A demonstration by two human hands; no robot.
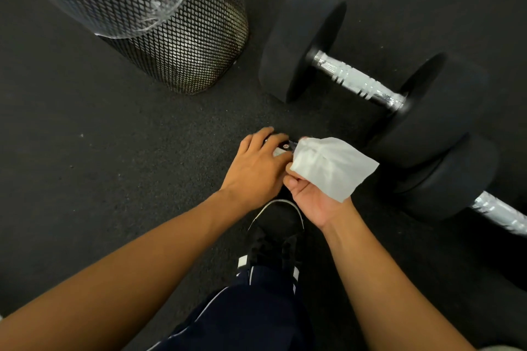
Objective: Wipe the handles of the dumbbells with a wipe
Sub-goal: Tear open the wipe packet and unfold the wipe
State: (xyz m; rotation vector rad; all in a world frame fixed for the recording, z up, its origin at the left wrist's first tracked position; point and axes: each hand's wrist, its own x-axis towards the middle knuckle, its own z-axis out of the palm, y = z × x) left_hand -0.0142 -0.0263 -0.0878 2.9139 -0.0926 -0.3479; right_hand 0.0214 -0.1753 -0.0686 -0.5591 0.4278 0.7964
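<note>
Dumbbells lie on the dark speckled rubber floor (85,151), right of frame: far dumbbell (359,80) with black round heads and a ribbed chrome handle, near dumbbell (456,177) partly cut off at the edge. Left to right: black mesh bin (182,37) lined with a clear plastic bag, contents not visible. Left hand (256,168), fingers loosely curved down, presses on a small pack (282,148) on the floor. Right hand (310,194) pinches a white wipe (333,165), thin and crumpled, just beside the pack. Black shoe (279,231) below the hands.
</note>
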